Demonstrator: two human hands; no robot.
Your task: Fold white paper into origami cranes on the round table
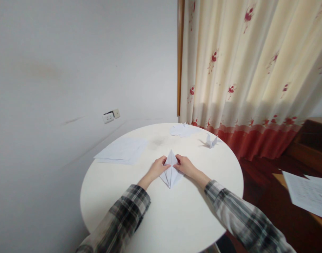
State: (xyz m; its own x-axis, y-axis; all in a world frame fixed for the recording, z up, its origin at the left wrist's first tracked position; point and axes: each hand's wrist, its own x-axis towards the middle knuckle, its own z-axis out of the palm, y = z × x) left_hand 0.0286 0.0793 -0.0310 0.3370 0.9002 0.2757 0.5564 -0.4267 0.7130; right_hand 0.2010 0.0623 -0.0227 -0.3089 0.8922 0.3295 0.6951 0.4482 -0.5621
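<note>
A folded white paper piece (171, 172), kite-shaped with a pointed top, lies on the round white table (176, 214). My left hand (158, 168) pinches its left edge with curled fingers. On the other side, my right hand (185, 165) pinches the right edge near the upper point. Both hands rest on the tabletop with plaid sleeves behind them.
A stack of white sheets (122, 150) lies at the table's back left. Crumpled paper (181, 129) and a finished paper crane (210, 141) sit at the far edge. A curtain (250, 77) hangs behind; more sheets (308, 193) lie on a wooden surface at right.
</note>
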